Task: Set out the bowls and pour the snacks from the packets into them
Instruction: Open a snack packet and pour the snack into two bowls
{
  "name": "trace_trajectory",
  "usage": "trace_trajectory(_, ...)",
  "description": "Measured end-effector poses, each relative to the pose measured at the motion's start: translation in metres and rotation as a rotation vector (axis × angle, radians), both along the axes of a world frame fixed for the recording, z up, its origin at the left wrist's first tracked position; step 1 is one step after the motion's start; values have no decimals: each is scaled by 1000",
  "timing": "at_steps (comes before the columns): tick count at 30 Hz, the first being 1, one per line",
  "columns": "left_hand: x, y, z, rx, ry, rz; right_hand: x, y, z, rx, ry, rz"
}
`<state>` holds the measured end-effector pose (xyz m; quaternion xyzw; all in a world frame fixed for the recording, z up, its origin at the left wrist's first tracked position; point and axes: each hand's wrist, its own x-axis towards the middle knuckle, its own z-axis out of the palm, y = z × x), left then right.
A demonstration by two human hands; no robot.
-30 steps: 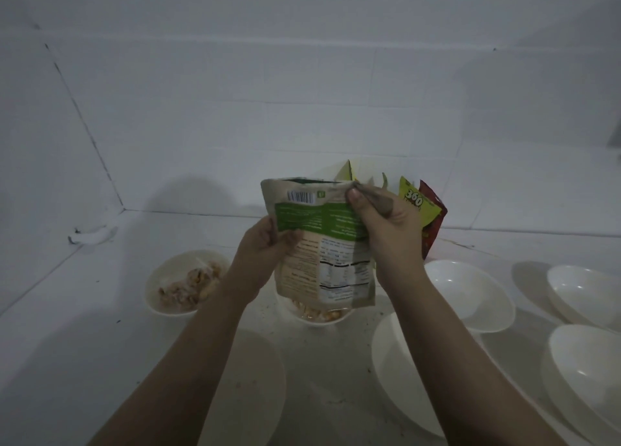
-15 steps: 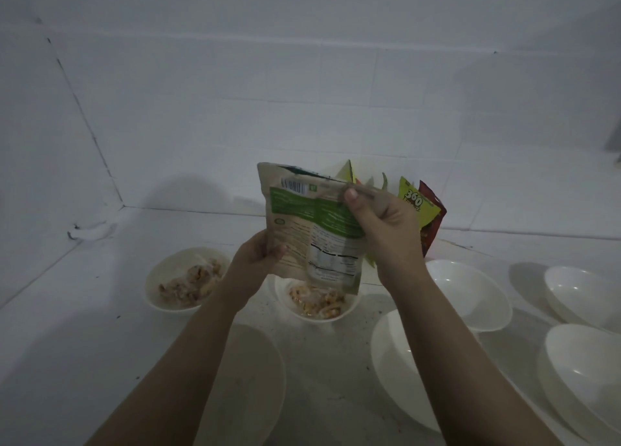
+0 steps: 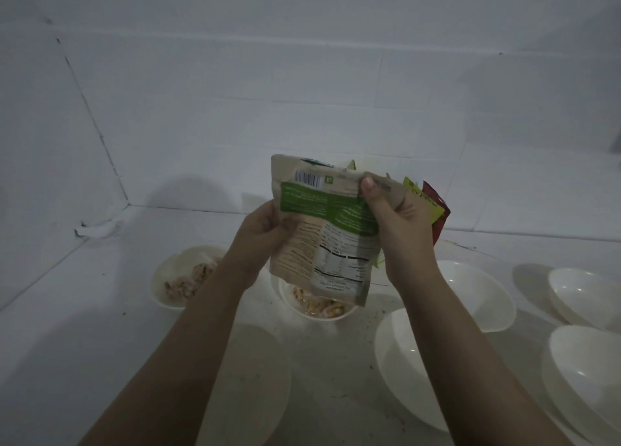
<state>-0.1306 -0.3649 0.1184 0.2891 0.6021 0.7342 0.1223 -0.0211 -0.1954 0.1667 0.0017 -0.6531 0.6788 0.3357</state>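
Observation:
I hold a tan and green snack packet (image 3: 322, 230) upside down, its mouth just above a small white bowl (image 3: 316, 306) that has snack pieces in it. My left hand (image 3: 265, 230) grips the packet's left edge. My right hand (image 3: 393, 217) pinches its upper right corner. A second white bowl (image 3: 174, 277) with snacks sits to the left. Empty white bowls lie at the right (image 3: 477, 294), the near centre (image 3: 403, 361) and under my left arm (image 3: 255, 378).
More packets, one yellow-green (image 3: 423, 200) and one red (image 3: 438, 224), lean on the white tiled wall behind my right hand. Two more empty bowls (image 3: 584, 298) (image 3: 584, 378) sit at the far right. The counter meets the walls in a corner (image 3: 127, 205) at the back left.
The packet tipped left and lifted half a second ago, uncovering the bowl, then came back down upright over it. Both hands kept their grip.

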Motion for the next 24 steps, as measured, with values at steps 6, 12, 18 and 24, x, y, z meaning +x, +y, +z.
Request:
trace_trajectory(6,-2,-2,4,167,-34,153,8,13,-16,166,-271,178)
trace_trajectory(12,-10,-9,1,322,-126,180,9,14,-38,316,-577,305)
trace_trajectory(18,-4,-16,-7,389,-260,151,4,6,-42,234,-526,-19)
trace_trajectory(24,7,-15,-11,334,-378,144,20,-7,-33,-75,-386,-61)
